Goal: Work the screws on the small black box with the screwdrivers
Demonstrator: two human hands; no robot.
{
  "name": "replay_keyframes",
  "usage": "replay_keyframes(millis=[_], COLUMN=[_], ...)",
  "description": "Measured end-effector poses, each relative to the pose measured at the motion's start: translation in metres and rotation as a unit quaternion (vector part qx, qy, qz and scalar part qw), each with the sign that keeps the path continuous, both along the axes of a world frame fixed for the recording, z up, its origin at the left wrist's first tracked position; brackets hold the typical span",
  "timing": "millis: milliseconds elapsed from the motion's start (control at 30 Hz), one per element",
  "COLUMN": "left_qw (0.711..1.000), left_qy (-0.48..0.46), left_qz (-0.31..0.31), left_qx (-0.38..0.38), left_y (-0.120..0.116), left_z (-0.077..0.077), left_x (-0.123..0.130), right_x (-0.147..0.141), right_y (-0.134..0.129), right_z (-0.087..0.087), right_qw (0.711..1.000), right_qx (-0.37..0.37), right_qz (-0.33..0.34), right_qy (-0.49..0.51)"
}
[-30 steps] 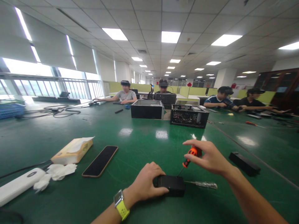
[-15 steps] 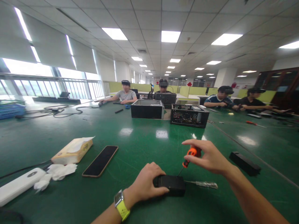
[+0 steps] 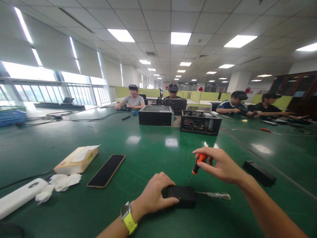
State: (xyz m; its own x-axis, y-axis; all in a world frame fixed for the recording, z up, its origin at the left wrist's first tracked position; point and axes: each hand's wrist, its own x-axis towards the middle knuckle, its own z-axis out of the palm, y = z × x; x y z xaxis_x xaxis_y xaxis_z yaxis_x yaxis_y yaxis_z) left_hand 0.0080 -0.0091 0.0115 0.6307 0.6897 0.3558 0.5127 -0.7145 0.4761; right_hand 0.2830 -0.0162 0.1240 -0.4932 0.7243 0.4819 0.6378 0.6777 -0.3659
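Observation:
A small black box-shaped block [image 3: 184, 195] lies on the green table, its exact kind unclear. My left hand [image 3: 158, 193] grips its left end between thumb and fingers. An orange and black screwdriver [image 3: 196, 167] stands slightly tilted, its tip at the block's top far edge. Around its handle my right hand [image 3: 219, 163] is closed, with thumb and fingers on the orange part. A second screwdriver with a clear handle [image 3: 218, 196] lies on the table just right of the block, its shaft pointing toward it.
Left of my hands lie a phone [image 3: 106, 171], a tissue pack [image 3: 78, 159], crumpled tissues [image 3: 64, 181] and a white device [image 3: 21, 197]. A black bar-shaped part [image 3: 259, 173] lies to the right. Farther off stand two computer cases [image 3: 156, 118]; several people sit beyond.
The screwdriver's handle has turned and tilted a little in my right hand, and its fingers have shifted. My left hand and the block stay put. A co-worker across the table drew one arm inward.

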Motion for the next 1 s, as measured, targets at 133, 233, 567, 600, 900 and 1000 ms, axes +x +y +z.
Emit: replay_keyframes(millis=[133,233,567,600,900,1000], left_qw=[1.000,1.000,1.000,1.000,1.000,1.000], left_qy=[-0.002,-0.002,0.005,0.005,0.006,0.008], left_qz=[0.002,-0.003,-0.008,-0.008,-0.004,-0.003], left_qx=[0.001,0.001,0.010,0.010,0.009,0.010], left_y=[0.001,0.001,0.001,0.001,0.000,0.001], left_z=[-0.001,-0.001,0.000,-0.001,0.000,-0.001], left_x=[0.000,0.000,0.000,0.000,0.000,0.000], right_x=[-0.002,-0.005,-0.015,-0.016,-0.016,-0.016], right_y=[-0.003,-0.006,0.000,0.000,0.000,-0.001], right_z=[0.001,0.001,-0.009,-0.010,-0.009,-0.009], right_qw=[0.999,0.996,0.998,0.998,0.998,0.998], right_qx=[0.033,0.049,0.022,0.019,0.012,0.017], right_qz=[-0.025,-0.017,0.009,0.010,0.014,0.018], right_qy=[0.032,0.073,0.059,0.058,0.053,0.049])
